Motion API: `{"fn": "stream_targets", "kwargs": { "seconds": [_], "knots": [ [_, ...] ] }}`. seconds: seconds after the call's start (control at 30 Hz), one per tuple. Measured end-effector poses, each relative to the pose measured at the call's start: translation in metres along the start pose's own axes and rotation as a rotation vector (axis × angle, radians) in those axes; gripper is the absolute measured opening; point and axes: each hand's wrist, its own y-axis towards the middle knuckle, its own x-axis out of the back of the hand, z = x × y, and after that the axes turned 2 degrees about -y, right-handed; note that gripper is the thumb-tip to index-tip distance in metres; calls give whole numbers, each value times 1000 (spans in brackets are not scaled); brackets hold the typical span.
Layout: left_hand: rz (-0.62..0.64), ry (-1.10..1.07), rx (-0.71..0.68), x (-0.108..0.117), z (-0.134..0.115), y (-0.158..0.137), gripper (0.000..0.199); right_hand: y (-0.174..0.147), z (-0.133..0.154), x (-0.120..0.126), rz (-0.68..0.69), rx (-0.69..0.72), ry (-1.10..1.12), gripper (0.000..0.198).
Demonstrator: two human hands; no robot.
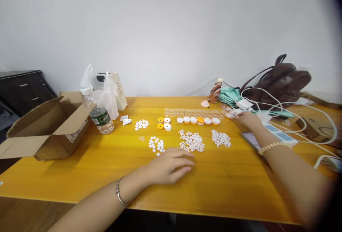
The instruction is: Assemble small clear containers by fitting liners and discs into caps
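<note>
My left hand [173, 166] rests low over the table with its fingers stretched out and nothing in it. Just beyond its fingertips lie a pile of white openwork plastic pieces [191, 141] and scattered small white discs [156, 144]. At the right end of the row of clear cups [193, 113], my right hand [246, 119] reaches down with its fingers drawn together. White and orange bits show by those fingertips, too small and blurred to name. In front of the cups stands a row of white and orange round caps [193, 120]. A phone [252, 141] lies under my right wrist.
Several ring-shaped caps [167, 127], white stemmed pieces [141, 124] and a second openwork pile [221, 138] lie on the table. A cardboard box [61, 132] and water bottle [101, 119] stand left. White cables [280, 109], a power strip [280, 134] and a backpack [278, 84] crowd the right.
</note>
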Motion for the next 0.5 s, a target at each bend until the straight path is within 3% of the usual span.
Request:
{"fn": "stream_targets", "kwargs": {
  "seconds": [0.13, 0.2, 0.27, 0.3, 0.4, 0.5],
  "knots": [
    [-134, 134, 122, 15, 15, 2, 25, -30, 23, 17, 59, 70, 67, 22],
    [-192, 268, 297, 32, 30, -1, 23, -56, 42, 19, 119, 191, 147, 28],
    [-233, 427, 635, 52, 50, -9, 21, -83, 61, 16, 173, 303, 213, 36],
    [-257, 472, 734, 63, 60, -15, 21, -95, 69, 12, 190, 349, 246, 39],
    [-276, 544, 924, 87, 87, -36, 19, -118, 82, 0, 172, 439, 428, 46],
    [-247, 555, 1046, 94, 106, -51, 17, -124, 80, -11, 200, 448, 508, 48]
  ]
}}
